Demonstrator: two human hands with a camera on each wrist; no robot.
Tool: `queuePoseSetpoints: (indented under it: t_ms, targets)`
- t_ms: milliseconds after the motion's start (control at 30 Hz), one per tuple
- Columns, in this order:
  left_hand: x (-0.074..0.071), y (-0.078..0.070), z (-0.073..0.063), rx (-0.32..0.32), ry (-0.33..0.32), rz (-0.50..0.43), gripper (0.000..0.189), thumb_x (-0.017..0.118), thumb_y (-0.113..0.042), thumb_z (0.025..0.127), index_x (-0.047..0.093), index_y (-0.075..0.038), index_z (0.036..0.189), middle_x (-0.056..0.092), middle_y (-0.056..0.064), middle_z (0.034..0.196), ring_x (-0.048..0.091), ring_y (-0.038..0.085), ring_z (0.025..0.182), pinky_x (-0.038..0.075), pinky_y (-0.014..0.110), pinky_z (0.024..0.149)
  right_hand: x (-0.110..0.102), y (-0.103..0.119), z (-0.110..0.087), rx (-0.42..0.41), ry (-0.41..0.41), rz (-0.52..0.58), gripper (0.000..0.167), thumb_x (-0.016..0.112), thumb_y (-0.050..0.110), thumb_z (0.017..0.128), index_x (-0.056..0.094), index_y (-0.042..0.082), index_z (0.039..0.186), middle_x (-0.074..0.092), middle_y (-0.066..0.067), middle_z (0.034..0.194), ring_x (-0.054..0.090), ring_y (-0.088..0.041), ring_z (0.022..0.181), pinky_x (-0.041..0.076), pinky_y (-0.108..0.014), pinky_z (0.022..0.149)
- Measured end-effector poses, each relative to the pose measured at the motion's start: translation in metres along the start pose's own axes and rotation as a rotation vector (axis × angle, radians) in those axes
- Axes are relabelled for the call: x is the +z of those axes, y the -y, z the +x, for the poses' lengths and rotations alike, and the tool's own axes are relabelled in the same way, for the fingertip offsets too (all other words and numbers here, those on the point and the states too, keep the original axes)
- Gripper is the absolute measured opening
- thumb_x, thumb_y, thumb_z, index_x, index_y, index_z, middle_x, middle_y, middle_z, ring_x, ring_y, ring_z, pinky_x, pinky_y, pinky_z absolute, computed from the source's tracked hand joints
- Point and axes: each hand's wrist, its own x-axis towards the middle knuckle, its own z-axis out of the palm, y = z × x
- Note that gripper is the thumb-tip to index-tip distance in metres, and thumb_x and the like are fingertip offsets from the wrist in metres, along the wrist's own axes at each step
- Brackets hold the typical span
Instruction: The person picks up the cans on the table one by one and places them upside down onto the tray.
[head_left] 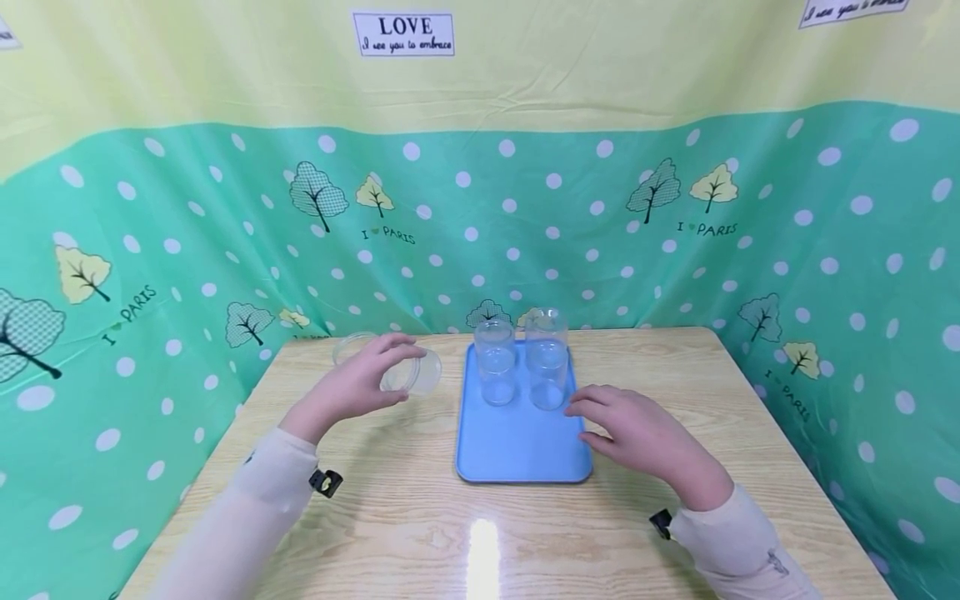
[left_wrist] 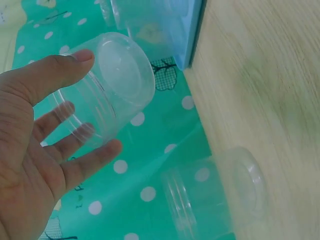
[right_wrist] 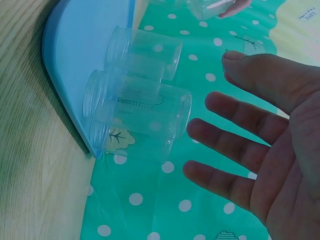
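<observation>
My left hand [head_left: 367,377] grips a clear plastic jar [left_wrist: 125,75] between thumb and fingers, above the left part of the table. The jar is tipped, its round base turned toward the tray. Behind this hand another clear jar [left_wrist: 245,185] stands on the wood with its threaded neck up. Several more clear jars [right_wrist: 145,105] stand neck-down on a blue tray [head_left: 522,450], grouped at its far end. My right hand [head_left: 637,429] hovers by the tray's right edge, fingers spread and relaxed, holding nothing; its fingertips are near the closest right-hand jar.
The light wood table [head_left: 405,517] carries the tray near its middle. A green and yellow printed curtain [head_left: 525,225] hangs close behind the table and along both sides. Black clips [head_left: 326,482] sit at both wrists.
</observation>
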Motion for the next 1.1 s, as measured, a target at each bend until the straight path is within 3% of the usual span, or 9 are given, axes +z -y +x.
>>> queuePoseSetpoints:
  t_ms: [600, 867, 1100]
  targets:
    - [0.016, -0.022, -0.007, 0.149, -0.177, -0.099, 0.071, 0.087, -0.015, 0.083, 0.055, -0.021, 0.145, 0.042, 0.008, 0.156, 0.041, 0.029, 0.144, 0.044, 0.05, 0.114, -0.001, -0.001, -0.001, 0.015, -0.055, -0.025, 0.042, 0.084, 0.023, 0.086, 0.07, 0.017, 0.125, 0.067, 0.005, 0.122, 0.069, -0.014, 0.107, 0.06, -0.035, 0.087]
    - [0.021, -0.035, -0.01, 0.19, -0.23, -0.14, 0.071, 0.087, -0.014, 0.083, 0.054, -0.019, 0.145, 0.042, 0.008, 0.155, 0.044, 0.028, 0.141, 0.058, 0.041, 0.092, -0.002, -0.001, -0.001, 0.006, -0.084, -0.038, 0.046, 0.086, 0.022, 0.084, 0.068, 0.018, 0.126, 0.067, 0.005, 0.122, 0.069, -0.014, 0.105, 0.061, -0.034, 0.085]
    - [0.028, -0.039, -0.013, 0.21, -0.259, -0.19, 0.071, 0.087, -0.012, 0.082, 0.055, -0.017, 0.145, 0.043, 0.013, 0.154, 0.046, 0.03, 0.139, 0.059, 0.044, 0.093, -0.004, -0.001, 0.001, 0.003, -0.09, -0.027, 0.047, 0.085, 0.021, 0.085, 0.068, 0.017, 0.128, 0.067, 0.005, 0.123, 0.069, -0.015, 0.107, 0.061, -0.034, 0.087]
